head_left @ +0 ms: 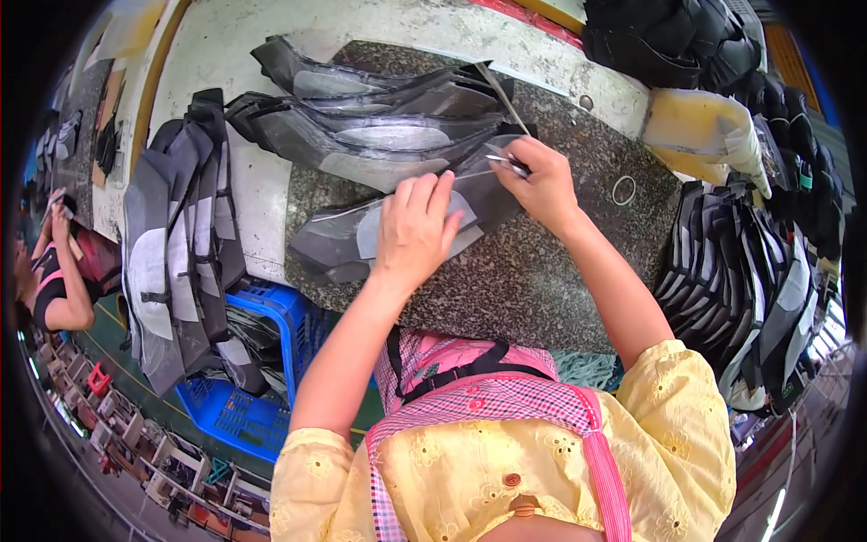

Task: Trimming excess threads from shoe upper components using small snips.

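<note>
I am watching the granite slab (pixel 533 271), and I am placing everything else against it. The left hand (pixel 414 230) is lying flat near the slab's middle, fingers stretched out and close together, pressing down on a dark grey shoe-upper piece (pixel 348 242) with a paler patch; it is gripping nothing, only holding the piece still. The right hand (pixel 542 185) is resting just beyond it, toward the slab's far side, fingers pinched shut around a thin silvery tool (pixel 501 163) whose tip is touching the same piece's far end (I cannot tell what kind of tool it is).

Behind the hands, along the slab's far edge, more dark cut pieces (pixel 379 117) are lying fanned out in overlapping layers. To the slab's left, another batch of grey and black pieces (pixel 181 235) is draping over the pale table edge, above a blue plastic crate (pixel 262 361) sitting below the slab's near-left corner. A small ring-shaped band (pixel 624 190) is lying on the slab's right part. Past the slab's right edge, a thick bundle of black pieces (pixel 741 280) is hanging, and at its far-right corner a yellowish shoe last (pixel 700 126) is lying on its side.
</note>
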The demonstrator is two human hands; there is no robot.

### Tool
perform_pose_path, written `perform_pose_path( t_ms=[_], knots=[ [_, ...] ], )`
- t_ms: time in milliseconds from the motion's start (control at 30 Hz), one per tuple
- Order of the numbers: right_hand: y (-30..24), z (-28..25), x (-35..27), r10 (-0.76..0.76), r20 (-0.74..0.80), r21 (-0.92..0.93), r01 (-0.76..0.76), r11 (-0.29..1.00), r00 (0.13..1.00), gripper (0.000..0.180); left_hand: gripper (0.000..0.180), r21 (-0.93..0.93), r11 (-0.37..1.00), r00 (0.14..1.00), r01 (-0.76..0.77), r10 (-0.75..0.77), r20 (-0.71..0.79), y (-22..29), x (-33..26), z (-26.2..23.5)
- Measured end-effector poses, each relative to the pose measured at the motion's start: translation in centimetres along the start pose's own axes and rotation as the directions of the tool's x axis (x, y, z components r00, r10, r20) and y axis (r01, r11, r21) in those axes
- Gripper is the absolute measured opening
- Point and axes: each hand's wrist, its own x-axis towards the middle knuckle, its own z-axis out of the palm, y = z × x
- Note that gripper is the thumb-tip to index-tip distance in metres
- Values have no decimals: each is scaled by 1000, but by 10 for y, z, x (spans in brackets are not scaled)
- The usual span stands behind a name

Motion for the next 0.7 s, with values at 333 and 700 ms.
perform_pose_path(
  t_ms=[333,700],
  knots=[
    [13,6,14,-229,-9,-220,221,950,973,23,45,306,948,995,-91,74,65,4,5,12],
    [4,-21,16,-471,-412,-260,394,881,780,14,28,286,948,978,-141,88,191,2,27,1]
  ],
)
